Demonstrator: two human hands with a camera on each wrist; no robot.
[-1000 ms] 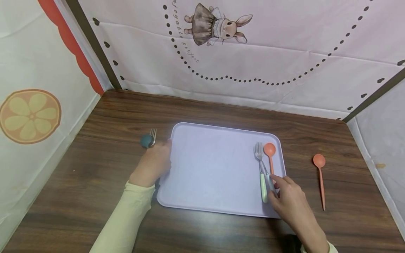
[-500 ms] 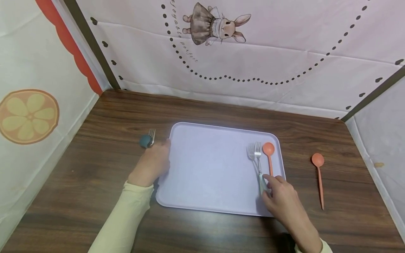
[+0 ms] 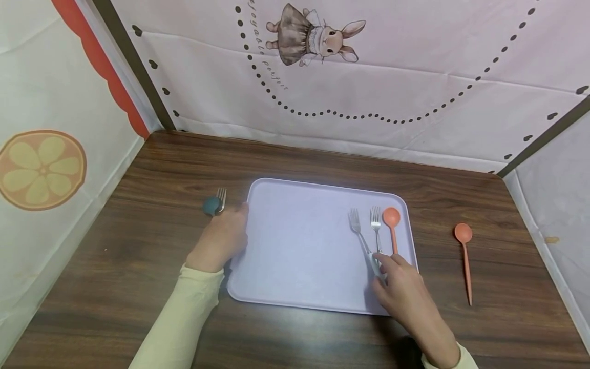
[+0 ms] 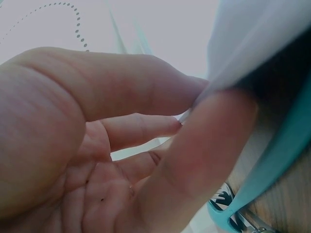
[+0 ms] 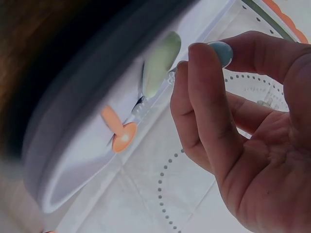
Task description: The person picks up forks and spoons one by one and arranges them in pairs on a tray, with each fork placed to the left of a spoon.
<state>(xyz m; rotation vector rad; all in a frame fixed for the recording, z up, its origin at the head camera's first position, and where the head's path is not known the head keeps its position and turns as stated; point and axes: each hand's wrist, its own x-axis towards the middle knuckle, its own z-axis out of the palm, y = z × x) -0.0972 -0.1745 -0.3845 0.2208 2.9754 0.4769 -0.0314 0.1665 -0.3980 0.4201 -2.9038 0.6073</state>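
R hand (image 3: 405,294) has thumb & fingers clamped on a blue-handled fork (image 3: 355,221), which is over the tray (image 3: 299,246) (can't tell if it's touching). Vs. 1 sec ago it's shifted left: prongs now apart from the other fork's (image 3: 375,220), which they'd overlapped. Orange spoon (image 3: 392,218) hasn't budged. L hand (image 3: 221,238) still pinches the tray's L edge, thumb & finger.

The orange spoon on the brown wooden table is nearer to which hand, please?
Right. The right hand is left of that spoon, over the lavender rectangular tray; the left hand, farther left, holds the tray's left edge.
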